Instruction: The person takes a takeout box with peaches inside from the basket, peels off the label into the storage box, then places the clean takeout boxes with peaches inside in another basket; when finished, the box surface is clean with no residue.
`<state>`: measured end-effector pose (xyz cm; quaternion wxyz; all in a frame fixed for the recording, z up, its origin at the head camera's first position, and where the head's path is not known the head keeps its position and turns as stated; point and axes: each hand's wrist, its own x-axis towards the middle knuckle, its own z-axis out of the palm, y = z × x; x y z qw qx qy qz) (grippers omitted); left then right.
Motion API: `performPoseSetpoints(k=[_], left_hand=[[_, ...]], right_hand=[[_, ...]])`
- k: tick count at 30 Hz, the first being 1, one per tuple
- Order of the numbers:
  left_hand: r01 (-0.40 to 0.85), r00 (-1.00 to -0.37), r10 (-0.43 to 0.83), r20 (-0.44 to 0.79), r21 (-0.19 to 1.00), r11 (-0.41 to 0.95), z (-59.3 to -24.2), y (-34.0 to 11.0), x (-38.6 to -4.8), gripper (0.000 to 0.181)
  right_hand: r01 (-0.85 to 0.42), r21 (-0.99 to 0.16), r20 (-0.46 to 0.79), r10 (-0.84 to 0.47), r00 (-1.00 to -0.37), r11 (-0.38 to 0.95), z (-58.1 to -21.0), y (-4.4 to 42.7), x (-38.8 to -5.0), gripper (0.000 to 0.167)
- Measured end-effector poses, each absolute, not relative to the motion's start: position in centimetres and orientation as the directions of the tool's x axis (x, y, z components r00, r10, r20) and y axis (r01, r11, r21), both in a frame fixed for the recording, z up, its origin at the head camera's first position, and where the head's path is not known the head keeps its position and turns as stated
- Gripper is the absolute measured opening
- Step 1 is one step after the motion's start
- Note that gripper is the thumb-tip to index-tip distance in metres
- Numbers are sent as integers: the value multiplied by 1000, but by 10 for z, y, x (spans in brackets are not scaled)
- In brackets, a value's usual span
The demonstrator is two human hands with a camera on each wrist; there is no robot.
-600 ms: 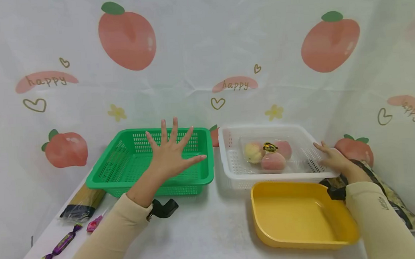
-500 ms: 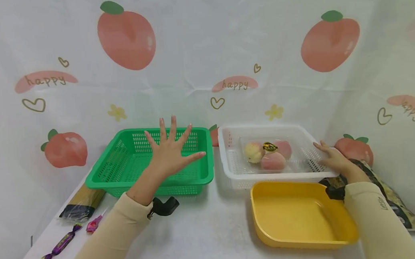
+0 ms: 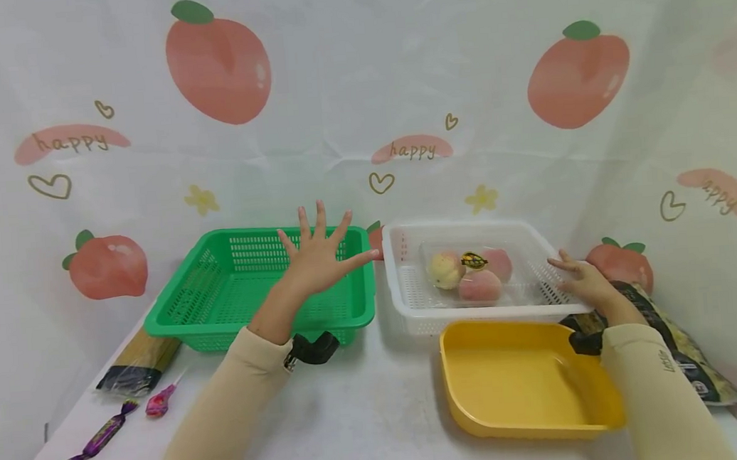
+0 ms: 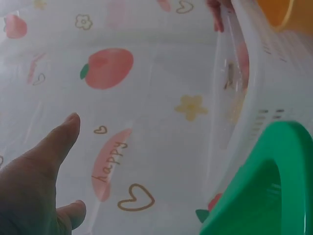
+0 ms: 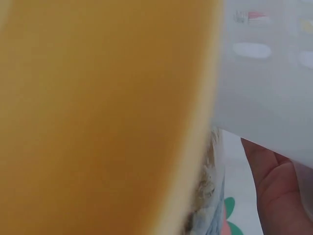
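In the head view my left hand (image 3: pixel 316 261) is raised with fingers spread above the right part of the green basket (image 3: pixel 221 327), holding nothing. My right hand (image 3: pixel 587 284) is at the right end of the white basket (image 3: pixel 477 315), its fingers extended over the rim. A clear pack of peaches (image 3: pixel 480 286) lies in the white basket. The left wrist view shows my left hand (image 4: pixel 34 186) apart from the green basket (image 4: pixel 293 142). In the right wrist view part of my right hand (image 5: pixel 281 196) shows beside the white basket wall (image 5: pixel 264 107); its contact is partly hidden.
A yellow bin (image 3: pixel 520 383) stands in front of the white basket, close to my right sleeve. Dark packaged bags (image 3: pixel 685 357) lie at the right. On the left are a plastic-wrapped bundle (image 3: pixel 139 360), a purple-wrapped candy (image 3: pixel 101 440) and a pink lollipop (image 3: pixel 158 403).
My left hand has moved rightward over the green basket, fingers still spread. My right hand stays at the white basket's right end. The whole head view has shifted slightly.
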<state>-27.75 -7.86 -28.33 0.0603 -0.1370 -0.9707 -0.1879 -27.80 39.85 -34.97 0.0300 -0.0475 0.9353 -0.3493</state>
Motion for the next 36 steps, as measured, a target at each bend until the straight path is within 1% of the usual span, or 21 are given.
performPoseSetpoints(k=[4, 9, 13, 18, 22, 24, 26, 30, 31, 33, 36], left_hand=[[291, -956, 256, 142, 368, 883, -285, -67, -285, 87], [308, -951, 283, 123, 433, 847, -288, -54, -296, 85], [320, -946, 303, 115, 478, 818, -290, -43, -305, 84], [340, -934, 335, 127, 611, 715, -289, -26, -312, 89], [327, -919, 382, 98, 731, 599, -289, -12, -314, 91], [289, -916, 395, 69, 796, 532, -291, -5, -316, 93], [232, -915, 401, 43, 870, 436, -294, 3, -318, 92], [97, -906, 423, 12, 979, 179, -302, 19, -326, 91], [60, -903, 430, 6, 992, 112, -305, 23, -329, 90], [-17, -900, 435, -27, 1000, 26, -309, 31, -332, 89], [-129, -898, 428, -97, 991, -46, -315, 42, -336, 88]], right_hand=[[-60, -660, -21, -99, -995, 749, -350, 398, -278, 59], [-53, -662, -19, -88, -996, 748, -351, 396, -278, 59], [-23, -669, -35, -62, -997, 743, -351, 395, -279, 59], [-6, -667, -43, -47, -998, 745, -351, 397, -279, 59], [-20, -675, -32, -55, -998, 738, -352, 397, -279, 58], [-21, -680, -29, -56, -998, 733, -352, 396, -279, 58], [-17, -683, -31, -52, -998, 731, -352, 395, -279, 58], [0, -685, -42, -40, -998, 728, -350, 393, -277, 58], [4, -684, -45, -37, -998, 729, -350, 393, -277, 58], [4, -684, -45, -37, -998, 730, -349, 394, -276, 58], [-2, -678, -38, -37, -999, 735, -350, 395, -276, 58]])
